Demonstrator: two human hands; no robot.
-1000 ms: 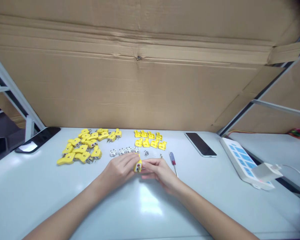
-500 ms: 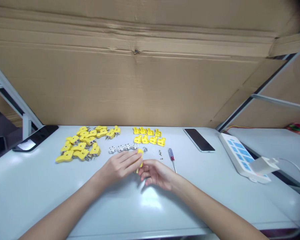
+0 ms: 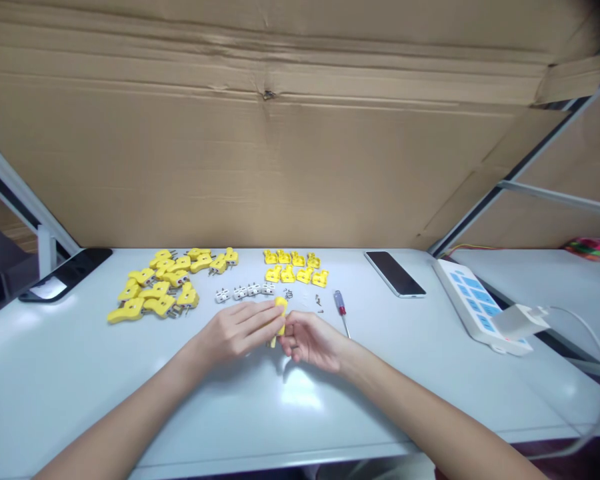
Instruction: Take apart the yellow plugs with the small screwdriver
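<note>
My left hand (image 3: 243, 330) is closed on a yellow plug (image 3: 281, 317), its fingers laid across the side of it. My right hand (image 3: 313, 341) has its fingertips pressed against the same plug from the right, palm partly up. Just beyond the hands lie several white plug inserts (image 3: 240, 293) in a row. Small dark screws (image 3: 289, 294) are beside them. Several yellow shell halves (image 3: 287, 274) stand in two rows farther back. A screwdriver (image 3: 341, 307) with a blue and red handle lies to the right.
Several yellow plugs (image 3: 156, 291) are piled at the left. A phone (image 3: 395, 274) lies at the back right, near a white power strip (image 3: 473, 303) with a charger. A black glossy object (image 3: 67, 273) is at the far left. Cardboard (image 3: 260, 173) stands behind the table.
The view has shifted slightly. Both hands stay together at the yellow plug, and the fingers of my right hand have curled in a little more.
</note>
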